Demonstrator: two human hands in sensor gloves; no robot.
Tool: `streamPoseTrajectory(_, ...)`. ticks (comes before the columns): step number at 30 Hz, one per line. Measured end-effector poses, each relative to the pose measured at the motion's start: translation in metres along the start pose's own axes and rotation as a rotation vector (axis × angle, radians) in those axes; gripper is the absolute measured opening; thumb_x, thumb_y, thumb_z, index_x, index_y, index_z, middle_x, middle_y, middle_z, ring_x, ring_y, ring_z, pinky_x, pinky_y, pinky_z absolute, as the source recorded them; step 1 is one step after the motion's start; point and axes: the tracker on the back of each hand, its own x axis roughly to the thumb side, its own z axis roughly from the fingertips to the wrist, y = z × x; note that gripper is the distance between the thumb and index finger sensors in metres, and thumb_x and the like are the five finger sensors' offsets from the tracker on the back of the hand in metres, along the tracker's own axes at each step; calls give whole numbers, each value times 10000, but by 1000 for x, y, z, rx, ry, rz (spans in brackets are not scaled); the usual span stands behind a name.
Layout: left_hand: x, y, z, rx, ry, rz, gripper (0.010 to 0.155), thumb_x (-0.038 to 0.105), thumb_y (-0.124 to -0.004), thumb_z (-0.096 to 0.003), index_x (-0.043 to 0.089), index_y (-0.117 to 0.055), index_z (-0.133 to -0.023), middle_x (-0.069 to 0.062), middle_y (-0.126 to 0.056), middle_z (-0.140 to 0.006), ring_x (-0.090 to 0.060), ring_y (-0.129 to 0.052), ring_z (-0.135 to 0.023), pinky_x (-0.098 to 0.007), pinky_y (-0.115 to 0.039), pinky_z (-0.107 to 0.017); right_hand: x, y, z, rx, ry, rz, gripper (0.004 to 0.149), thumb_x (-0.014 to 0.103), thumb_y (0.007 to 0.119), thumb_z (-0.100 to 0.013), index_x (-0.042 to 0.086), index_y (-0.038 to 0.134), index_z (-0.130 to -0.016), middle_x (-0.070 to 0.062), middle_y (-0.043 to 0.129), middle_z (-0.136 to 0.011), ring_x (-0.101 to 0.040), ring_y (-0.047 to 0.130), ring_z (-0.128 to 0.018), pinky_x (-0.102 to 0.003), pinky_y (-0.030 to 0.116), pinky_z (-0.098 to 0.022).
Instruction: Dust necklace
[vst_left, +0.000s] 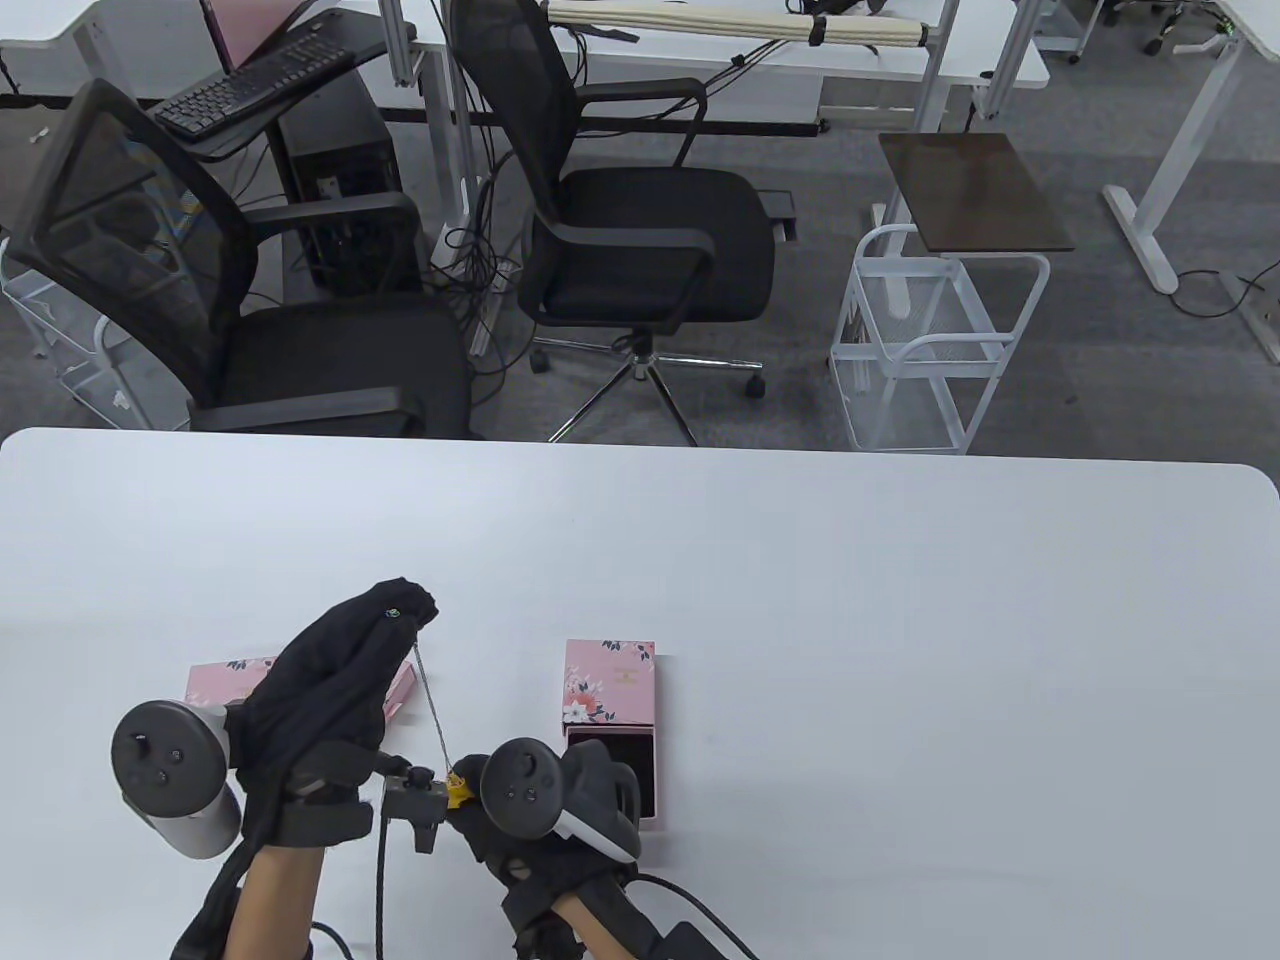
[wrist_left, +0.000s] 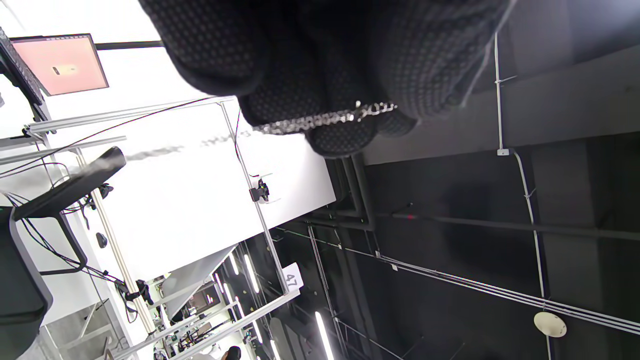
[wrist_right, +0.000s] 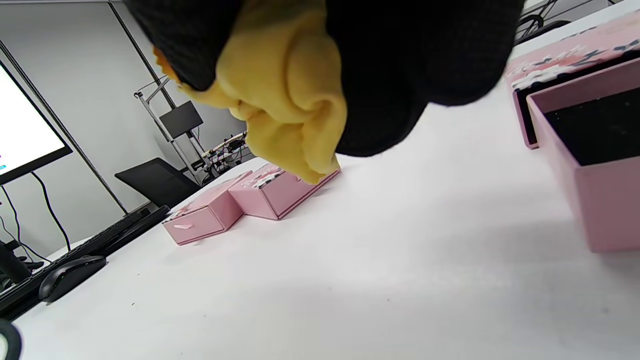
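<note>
A thin silver necklace chain (vst_left: 432, 704) runs taut from my raised left hand (vst_left: 345, 660) down to my right hand (vst_left: 500, 810). The left fingertips pinch the chain's upper end; the left wrist view shows the links (wrist_left: 325, 118) held between gloved fingers (wrist_left: 345, 135). My right hand grips a small yellow cloth (vst_left: 459, 790) folded round the chain's lower end. In the right wrist view the cloth (wrist_right: 285, 100) bulges out between the black fingers (wrist_right: 400, 75); the chain inside it is hidden.
An open pink flowered jewellery box (vst_left: 610, 735) with a black lining lies just right of my right hand. A second pink box (vst_left: 232, 682) lies partly under my left hand. Office chairs and a wire cart stand beyond the table's far edge (vst_left: 640, 445).
</note>
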Motion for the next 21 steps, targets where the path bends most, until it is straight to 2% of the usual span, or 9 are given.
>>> streamPoseTrajectory(6, -2, 3, 0, 13, 9, 5, 371, 448, -862, -544, 319, -909, -888, 24, -1013, -840, -207, -939, -747, -398, -836, -542, 4, 1, -2, 96, -20, 73, 414, 368, 814, -625, 99, 782, -938, -153, 943, -755, -348, 965, -529, -466, 817, -456)
streamPoseTrajectory(7, -2, 3, 0, 14, 9, 2, 371, 449, -861, -544, 318, -909, -887, 25, -1013, -839, -206, -938, -748, -397, -836, -542, 4, -5, -3, 149, -13, 108, 414, 370, 810, -627, 103, 779, -941, -150, 940, -760, -348, 961, -537, -467, 816, -460)
streamPoseTrajectory(9, -2, 3, 0, 15, 9, -2, 370, 448, -861, -545, 318, -908, -888, 25, -1013, -841, -206, -938, -748, -398, -836, -542, 1, -16, -3, 154, -11, 136, 415, 373, 805, -629, 105, 776, -945, -151, 937, -765, -348, 961, -542, -467, 814, -465)
streamPoseTrajectory(13, -3, 1, -1, 6, 13, 1, 370, 448, -862, -545, 316, -909, -888, 25, -1013, -840, -209, -939, -746, -399, -836, -541, -17, -56, 6, 28, 77, 159, 428, 375, 795, -635, 103, 758, -965, -159, 923, -792, -361, 951, -566, -477, 804, -480)
streamPoseTrajectory(16, -4, -3, -1, -8, 14, 3, 370, 448, -862, -545, 316, -910, -887, 23, -1013, -840, -209, -940, -745, -399, -836, -540, -46, -83, 20, -117, 182, 162, 445, 378, 789, -637, 98, 745, -980, -171, 910, -814, -373, 944, -585, -485, 796, -490)
streamPoseTrajectory(18, -3, -5, 0, -18, 13, 3, 371, 447, -863, -544, 315, -910, -887, 22, -1015, -839, -209, -939, -745, -400, -836, -540, -66, -91, 28, -158, 249, 186, 450, 378, 783, -640, 93, 741, -986, -179, 906, -820, -383, 939, -596, -493, 791, -496)
streamPoseTrajectory(21, -1, -10, 1, -35, 4, -4, 370, 447, -862, -545, 314, -910, -887, 21, -1015, -839, -211, -939, -746, -401, -835, -540, -101, -95, 38, -158, 374, 256, 461, 380, 781, -641, 89, 733, -996, -186, 894, -841, -396, 930, -618, -501, 784, -508)
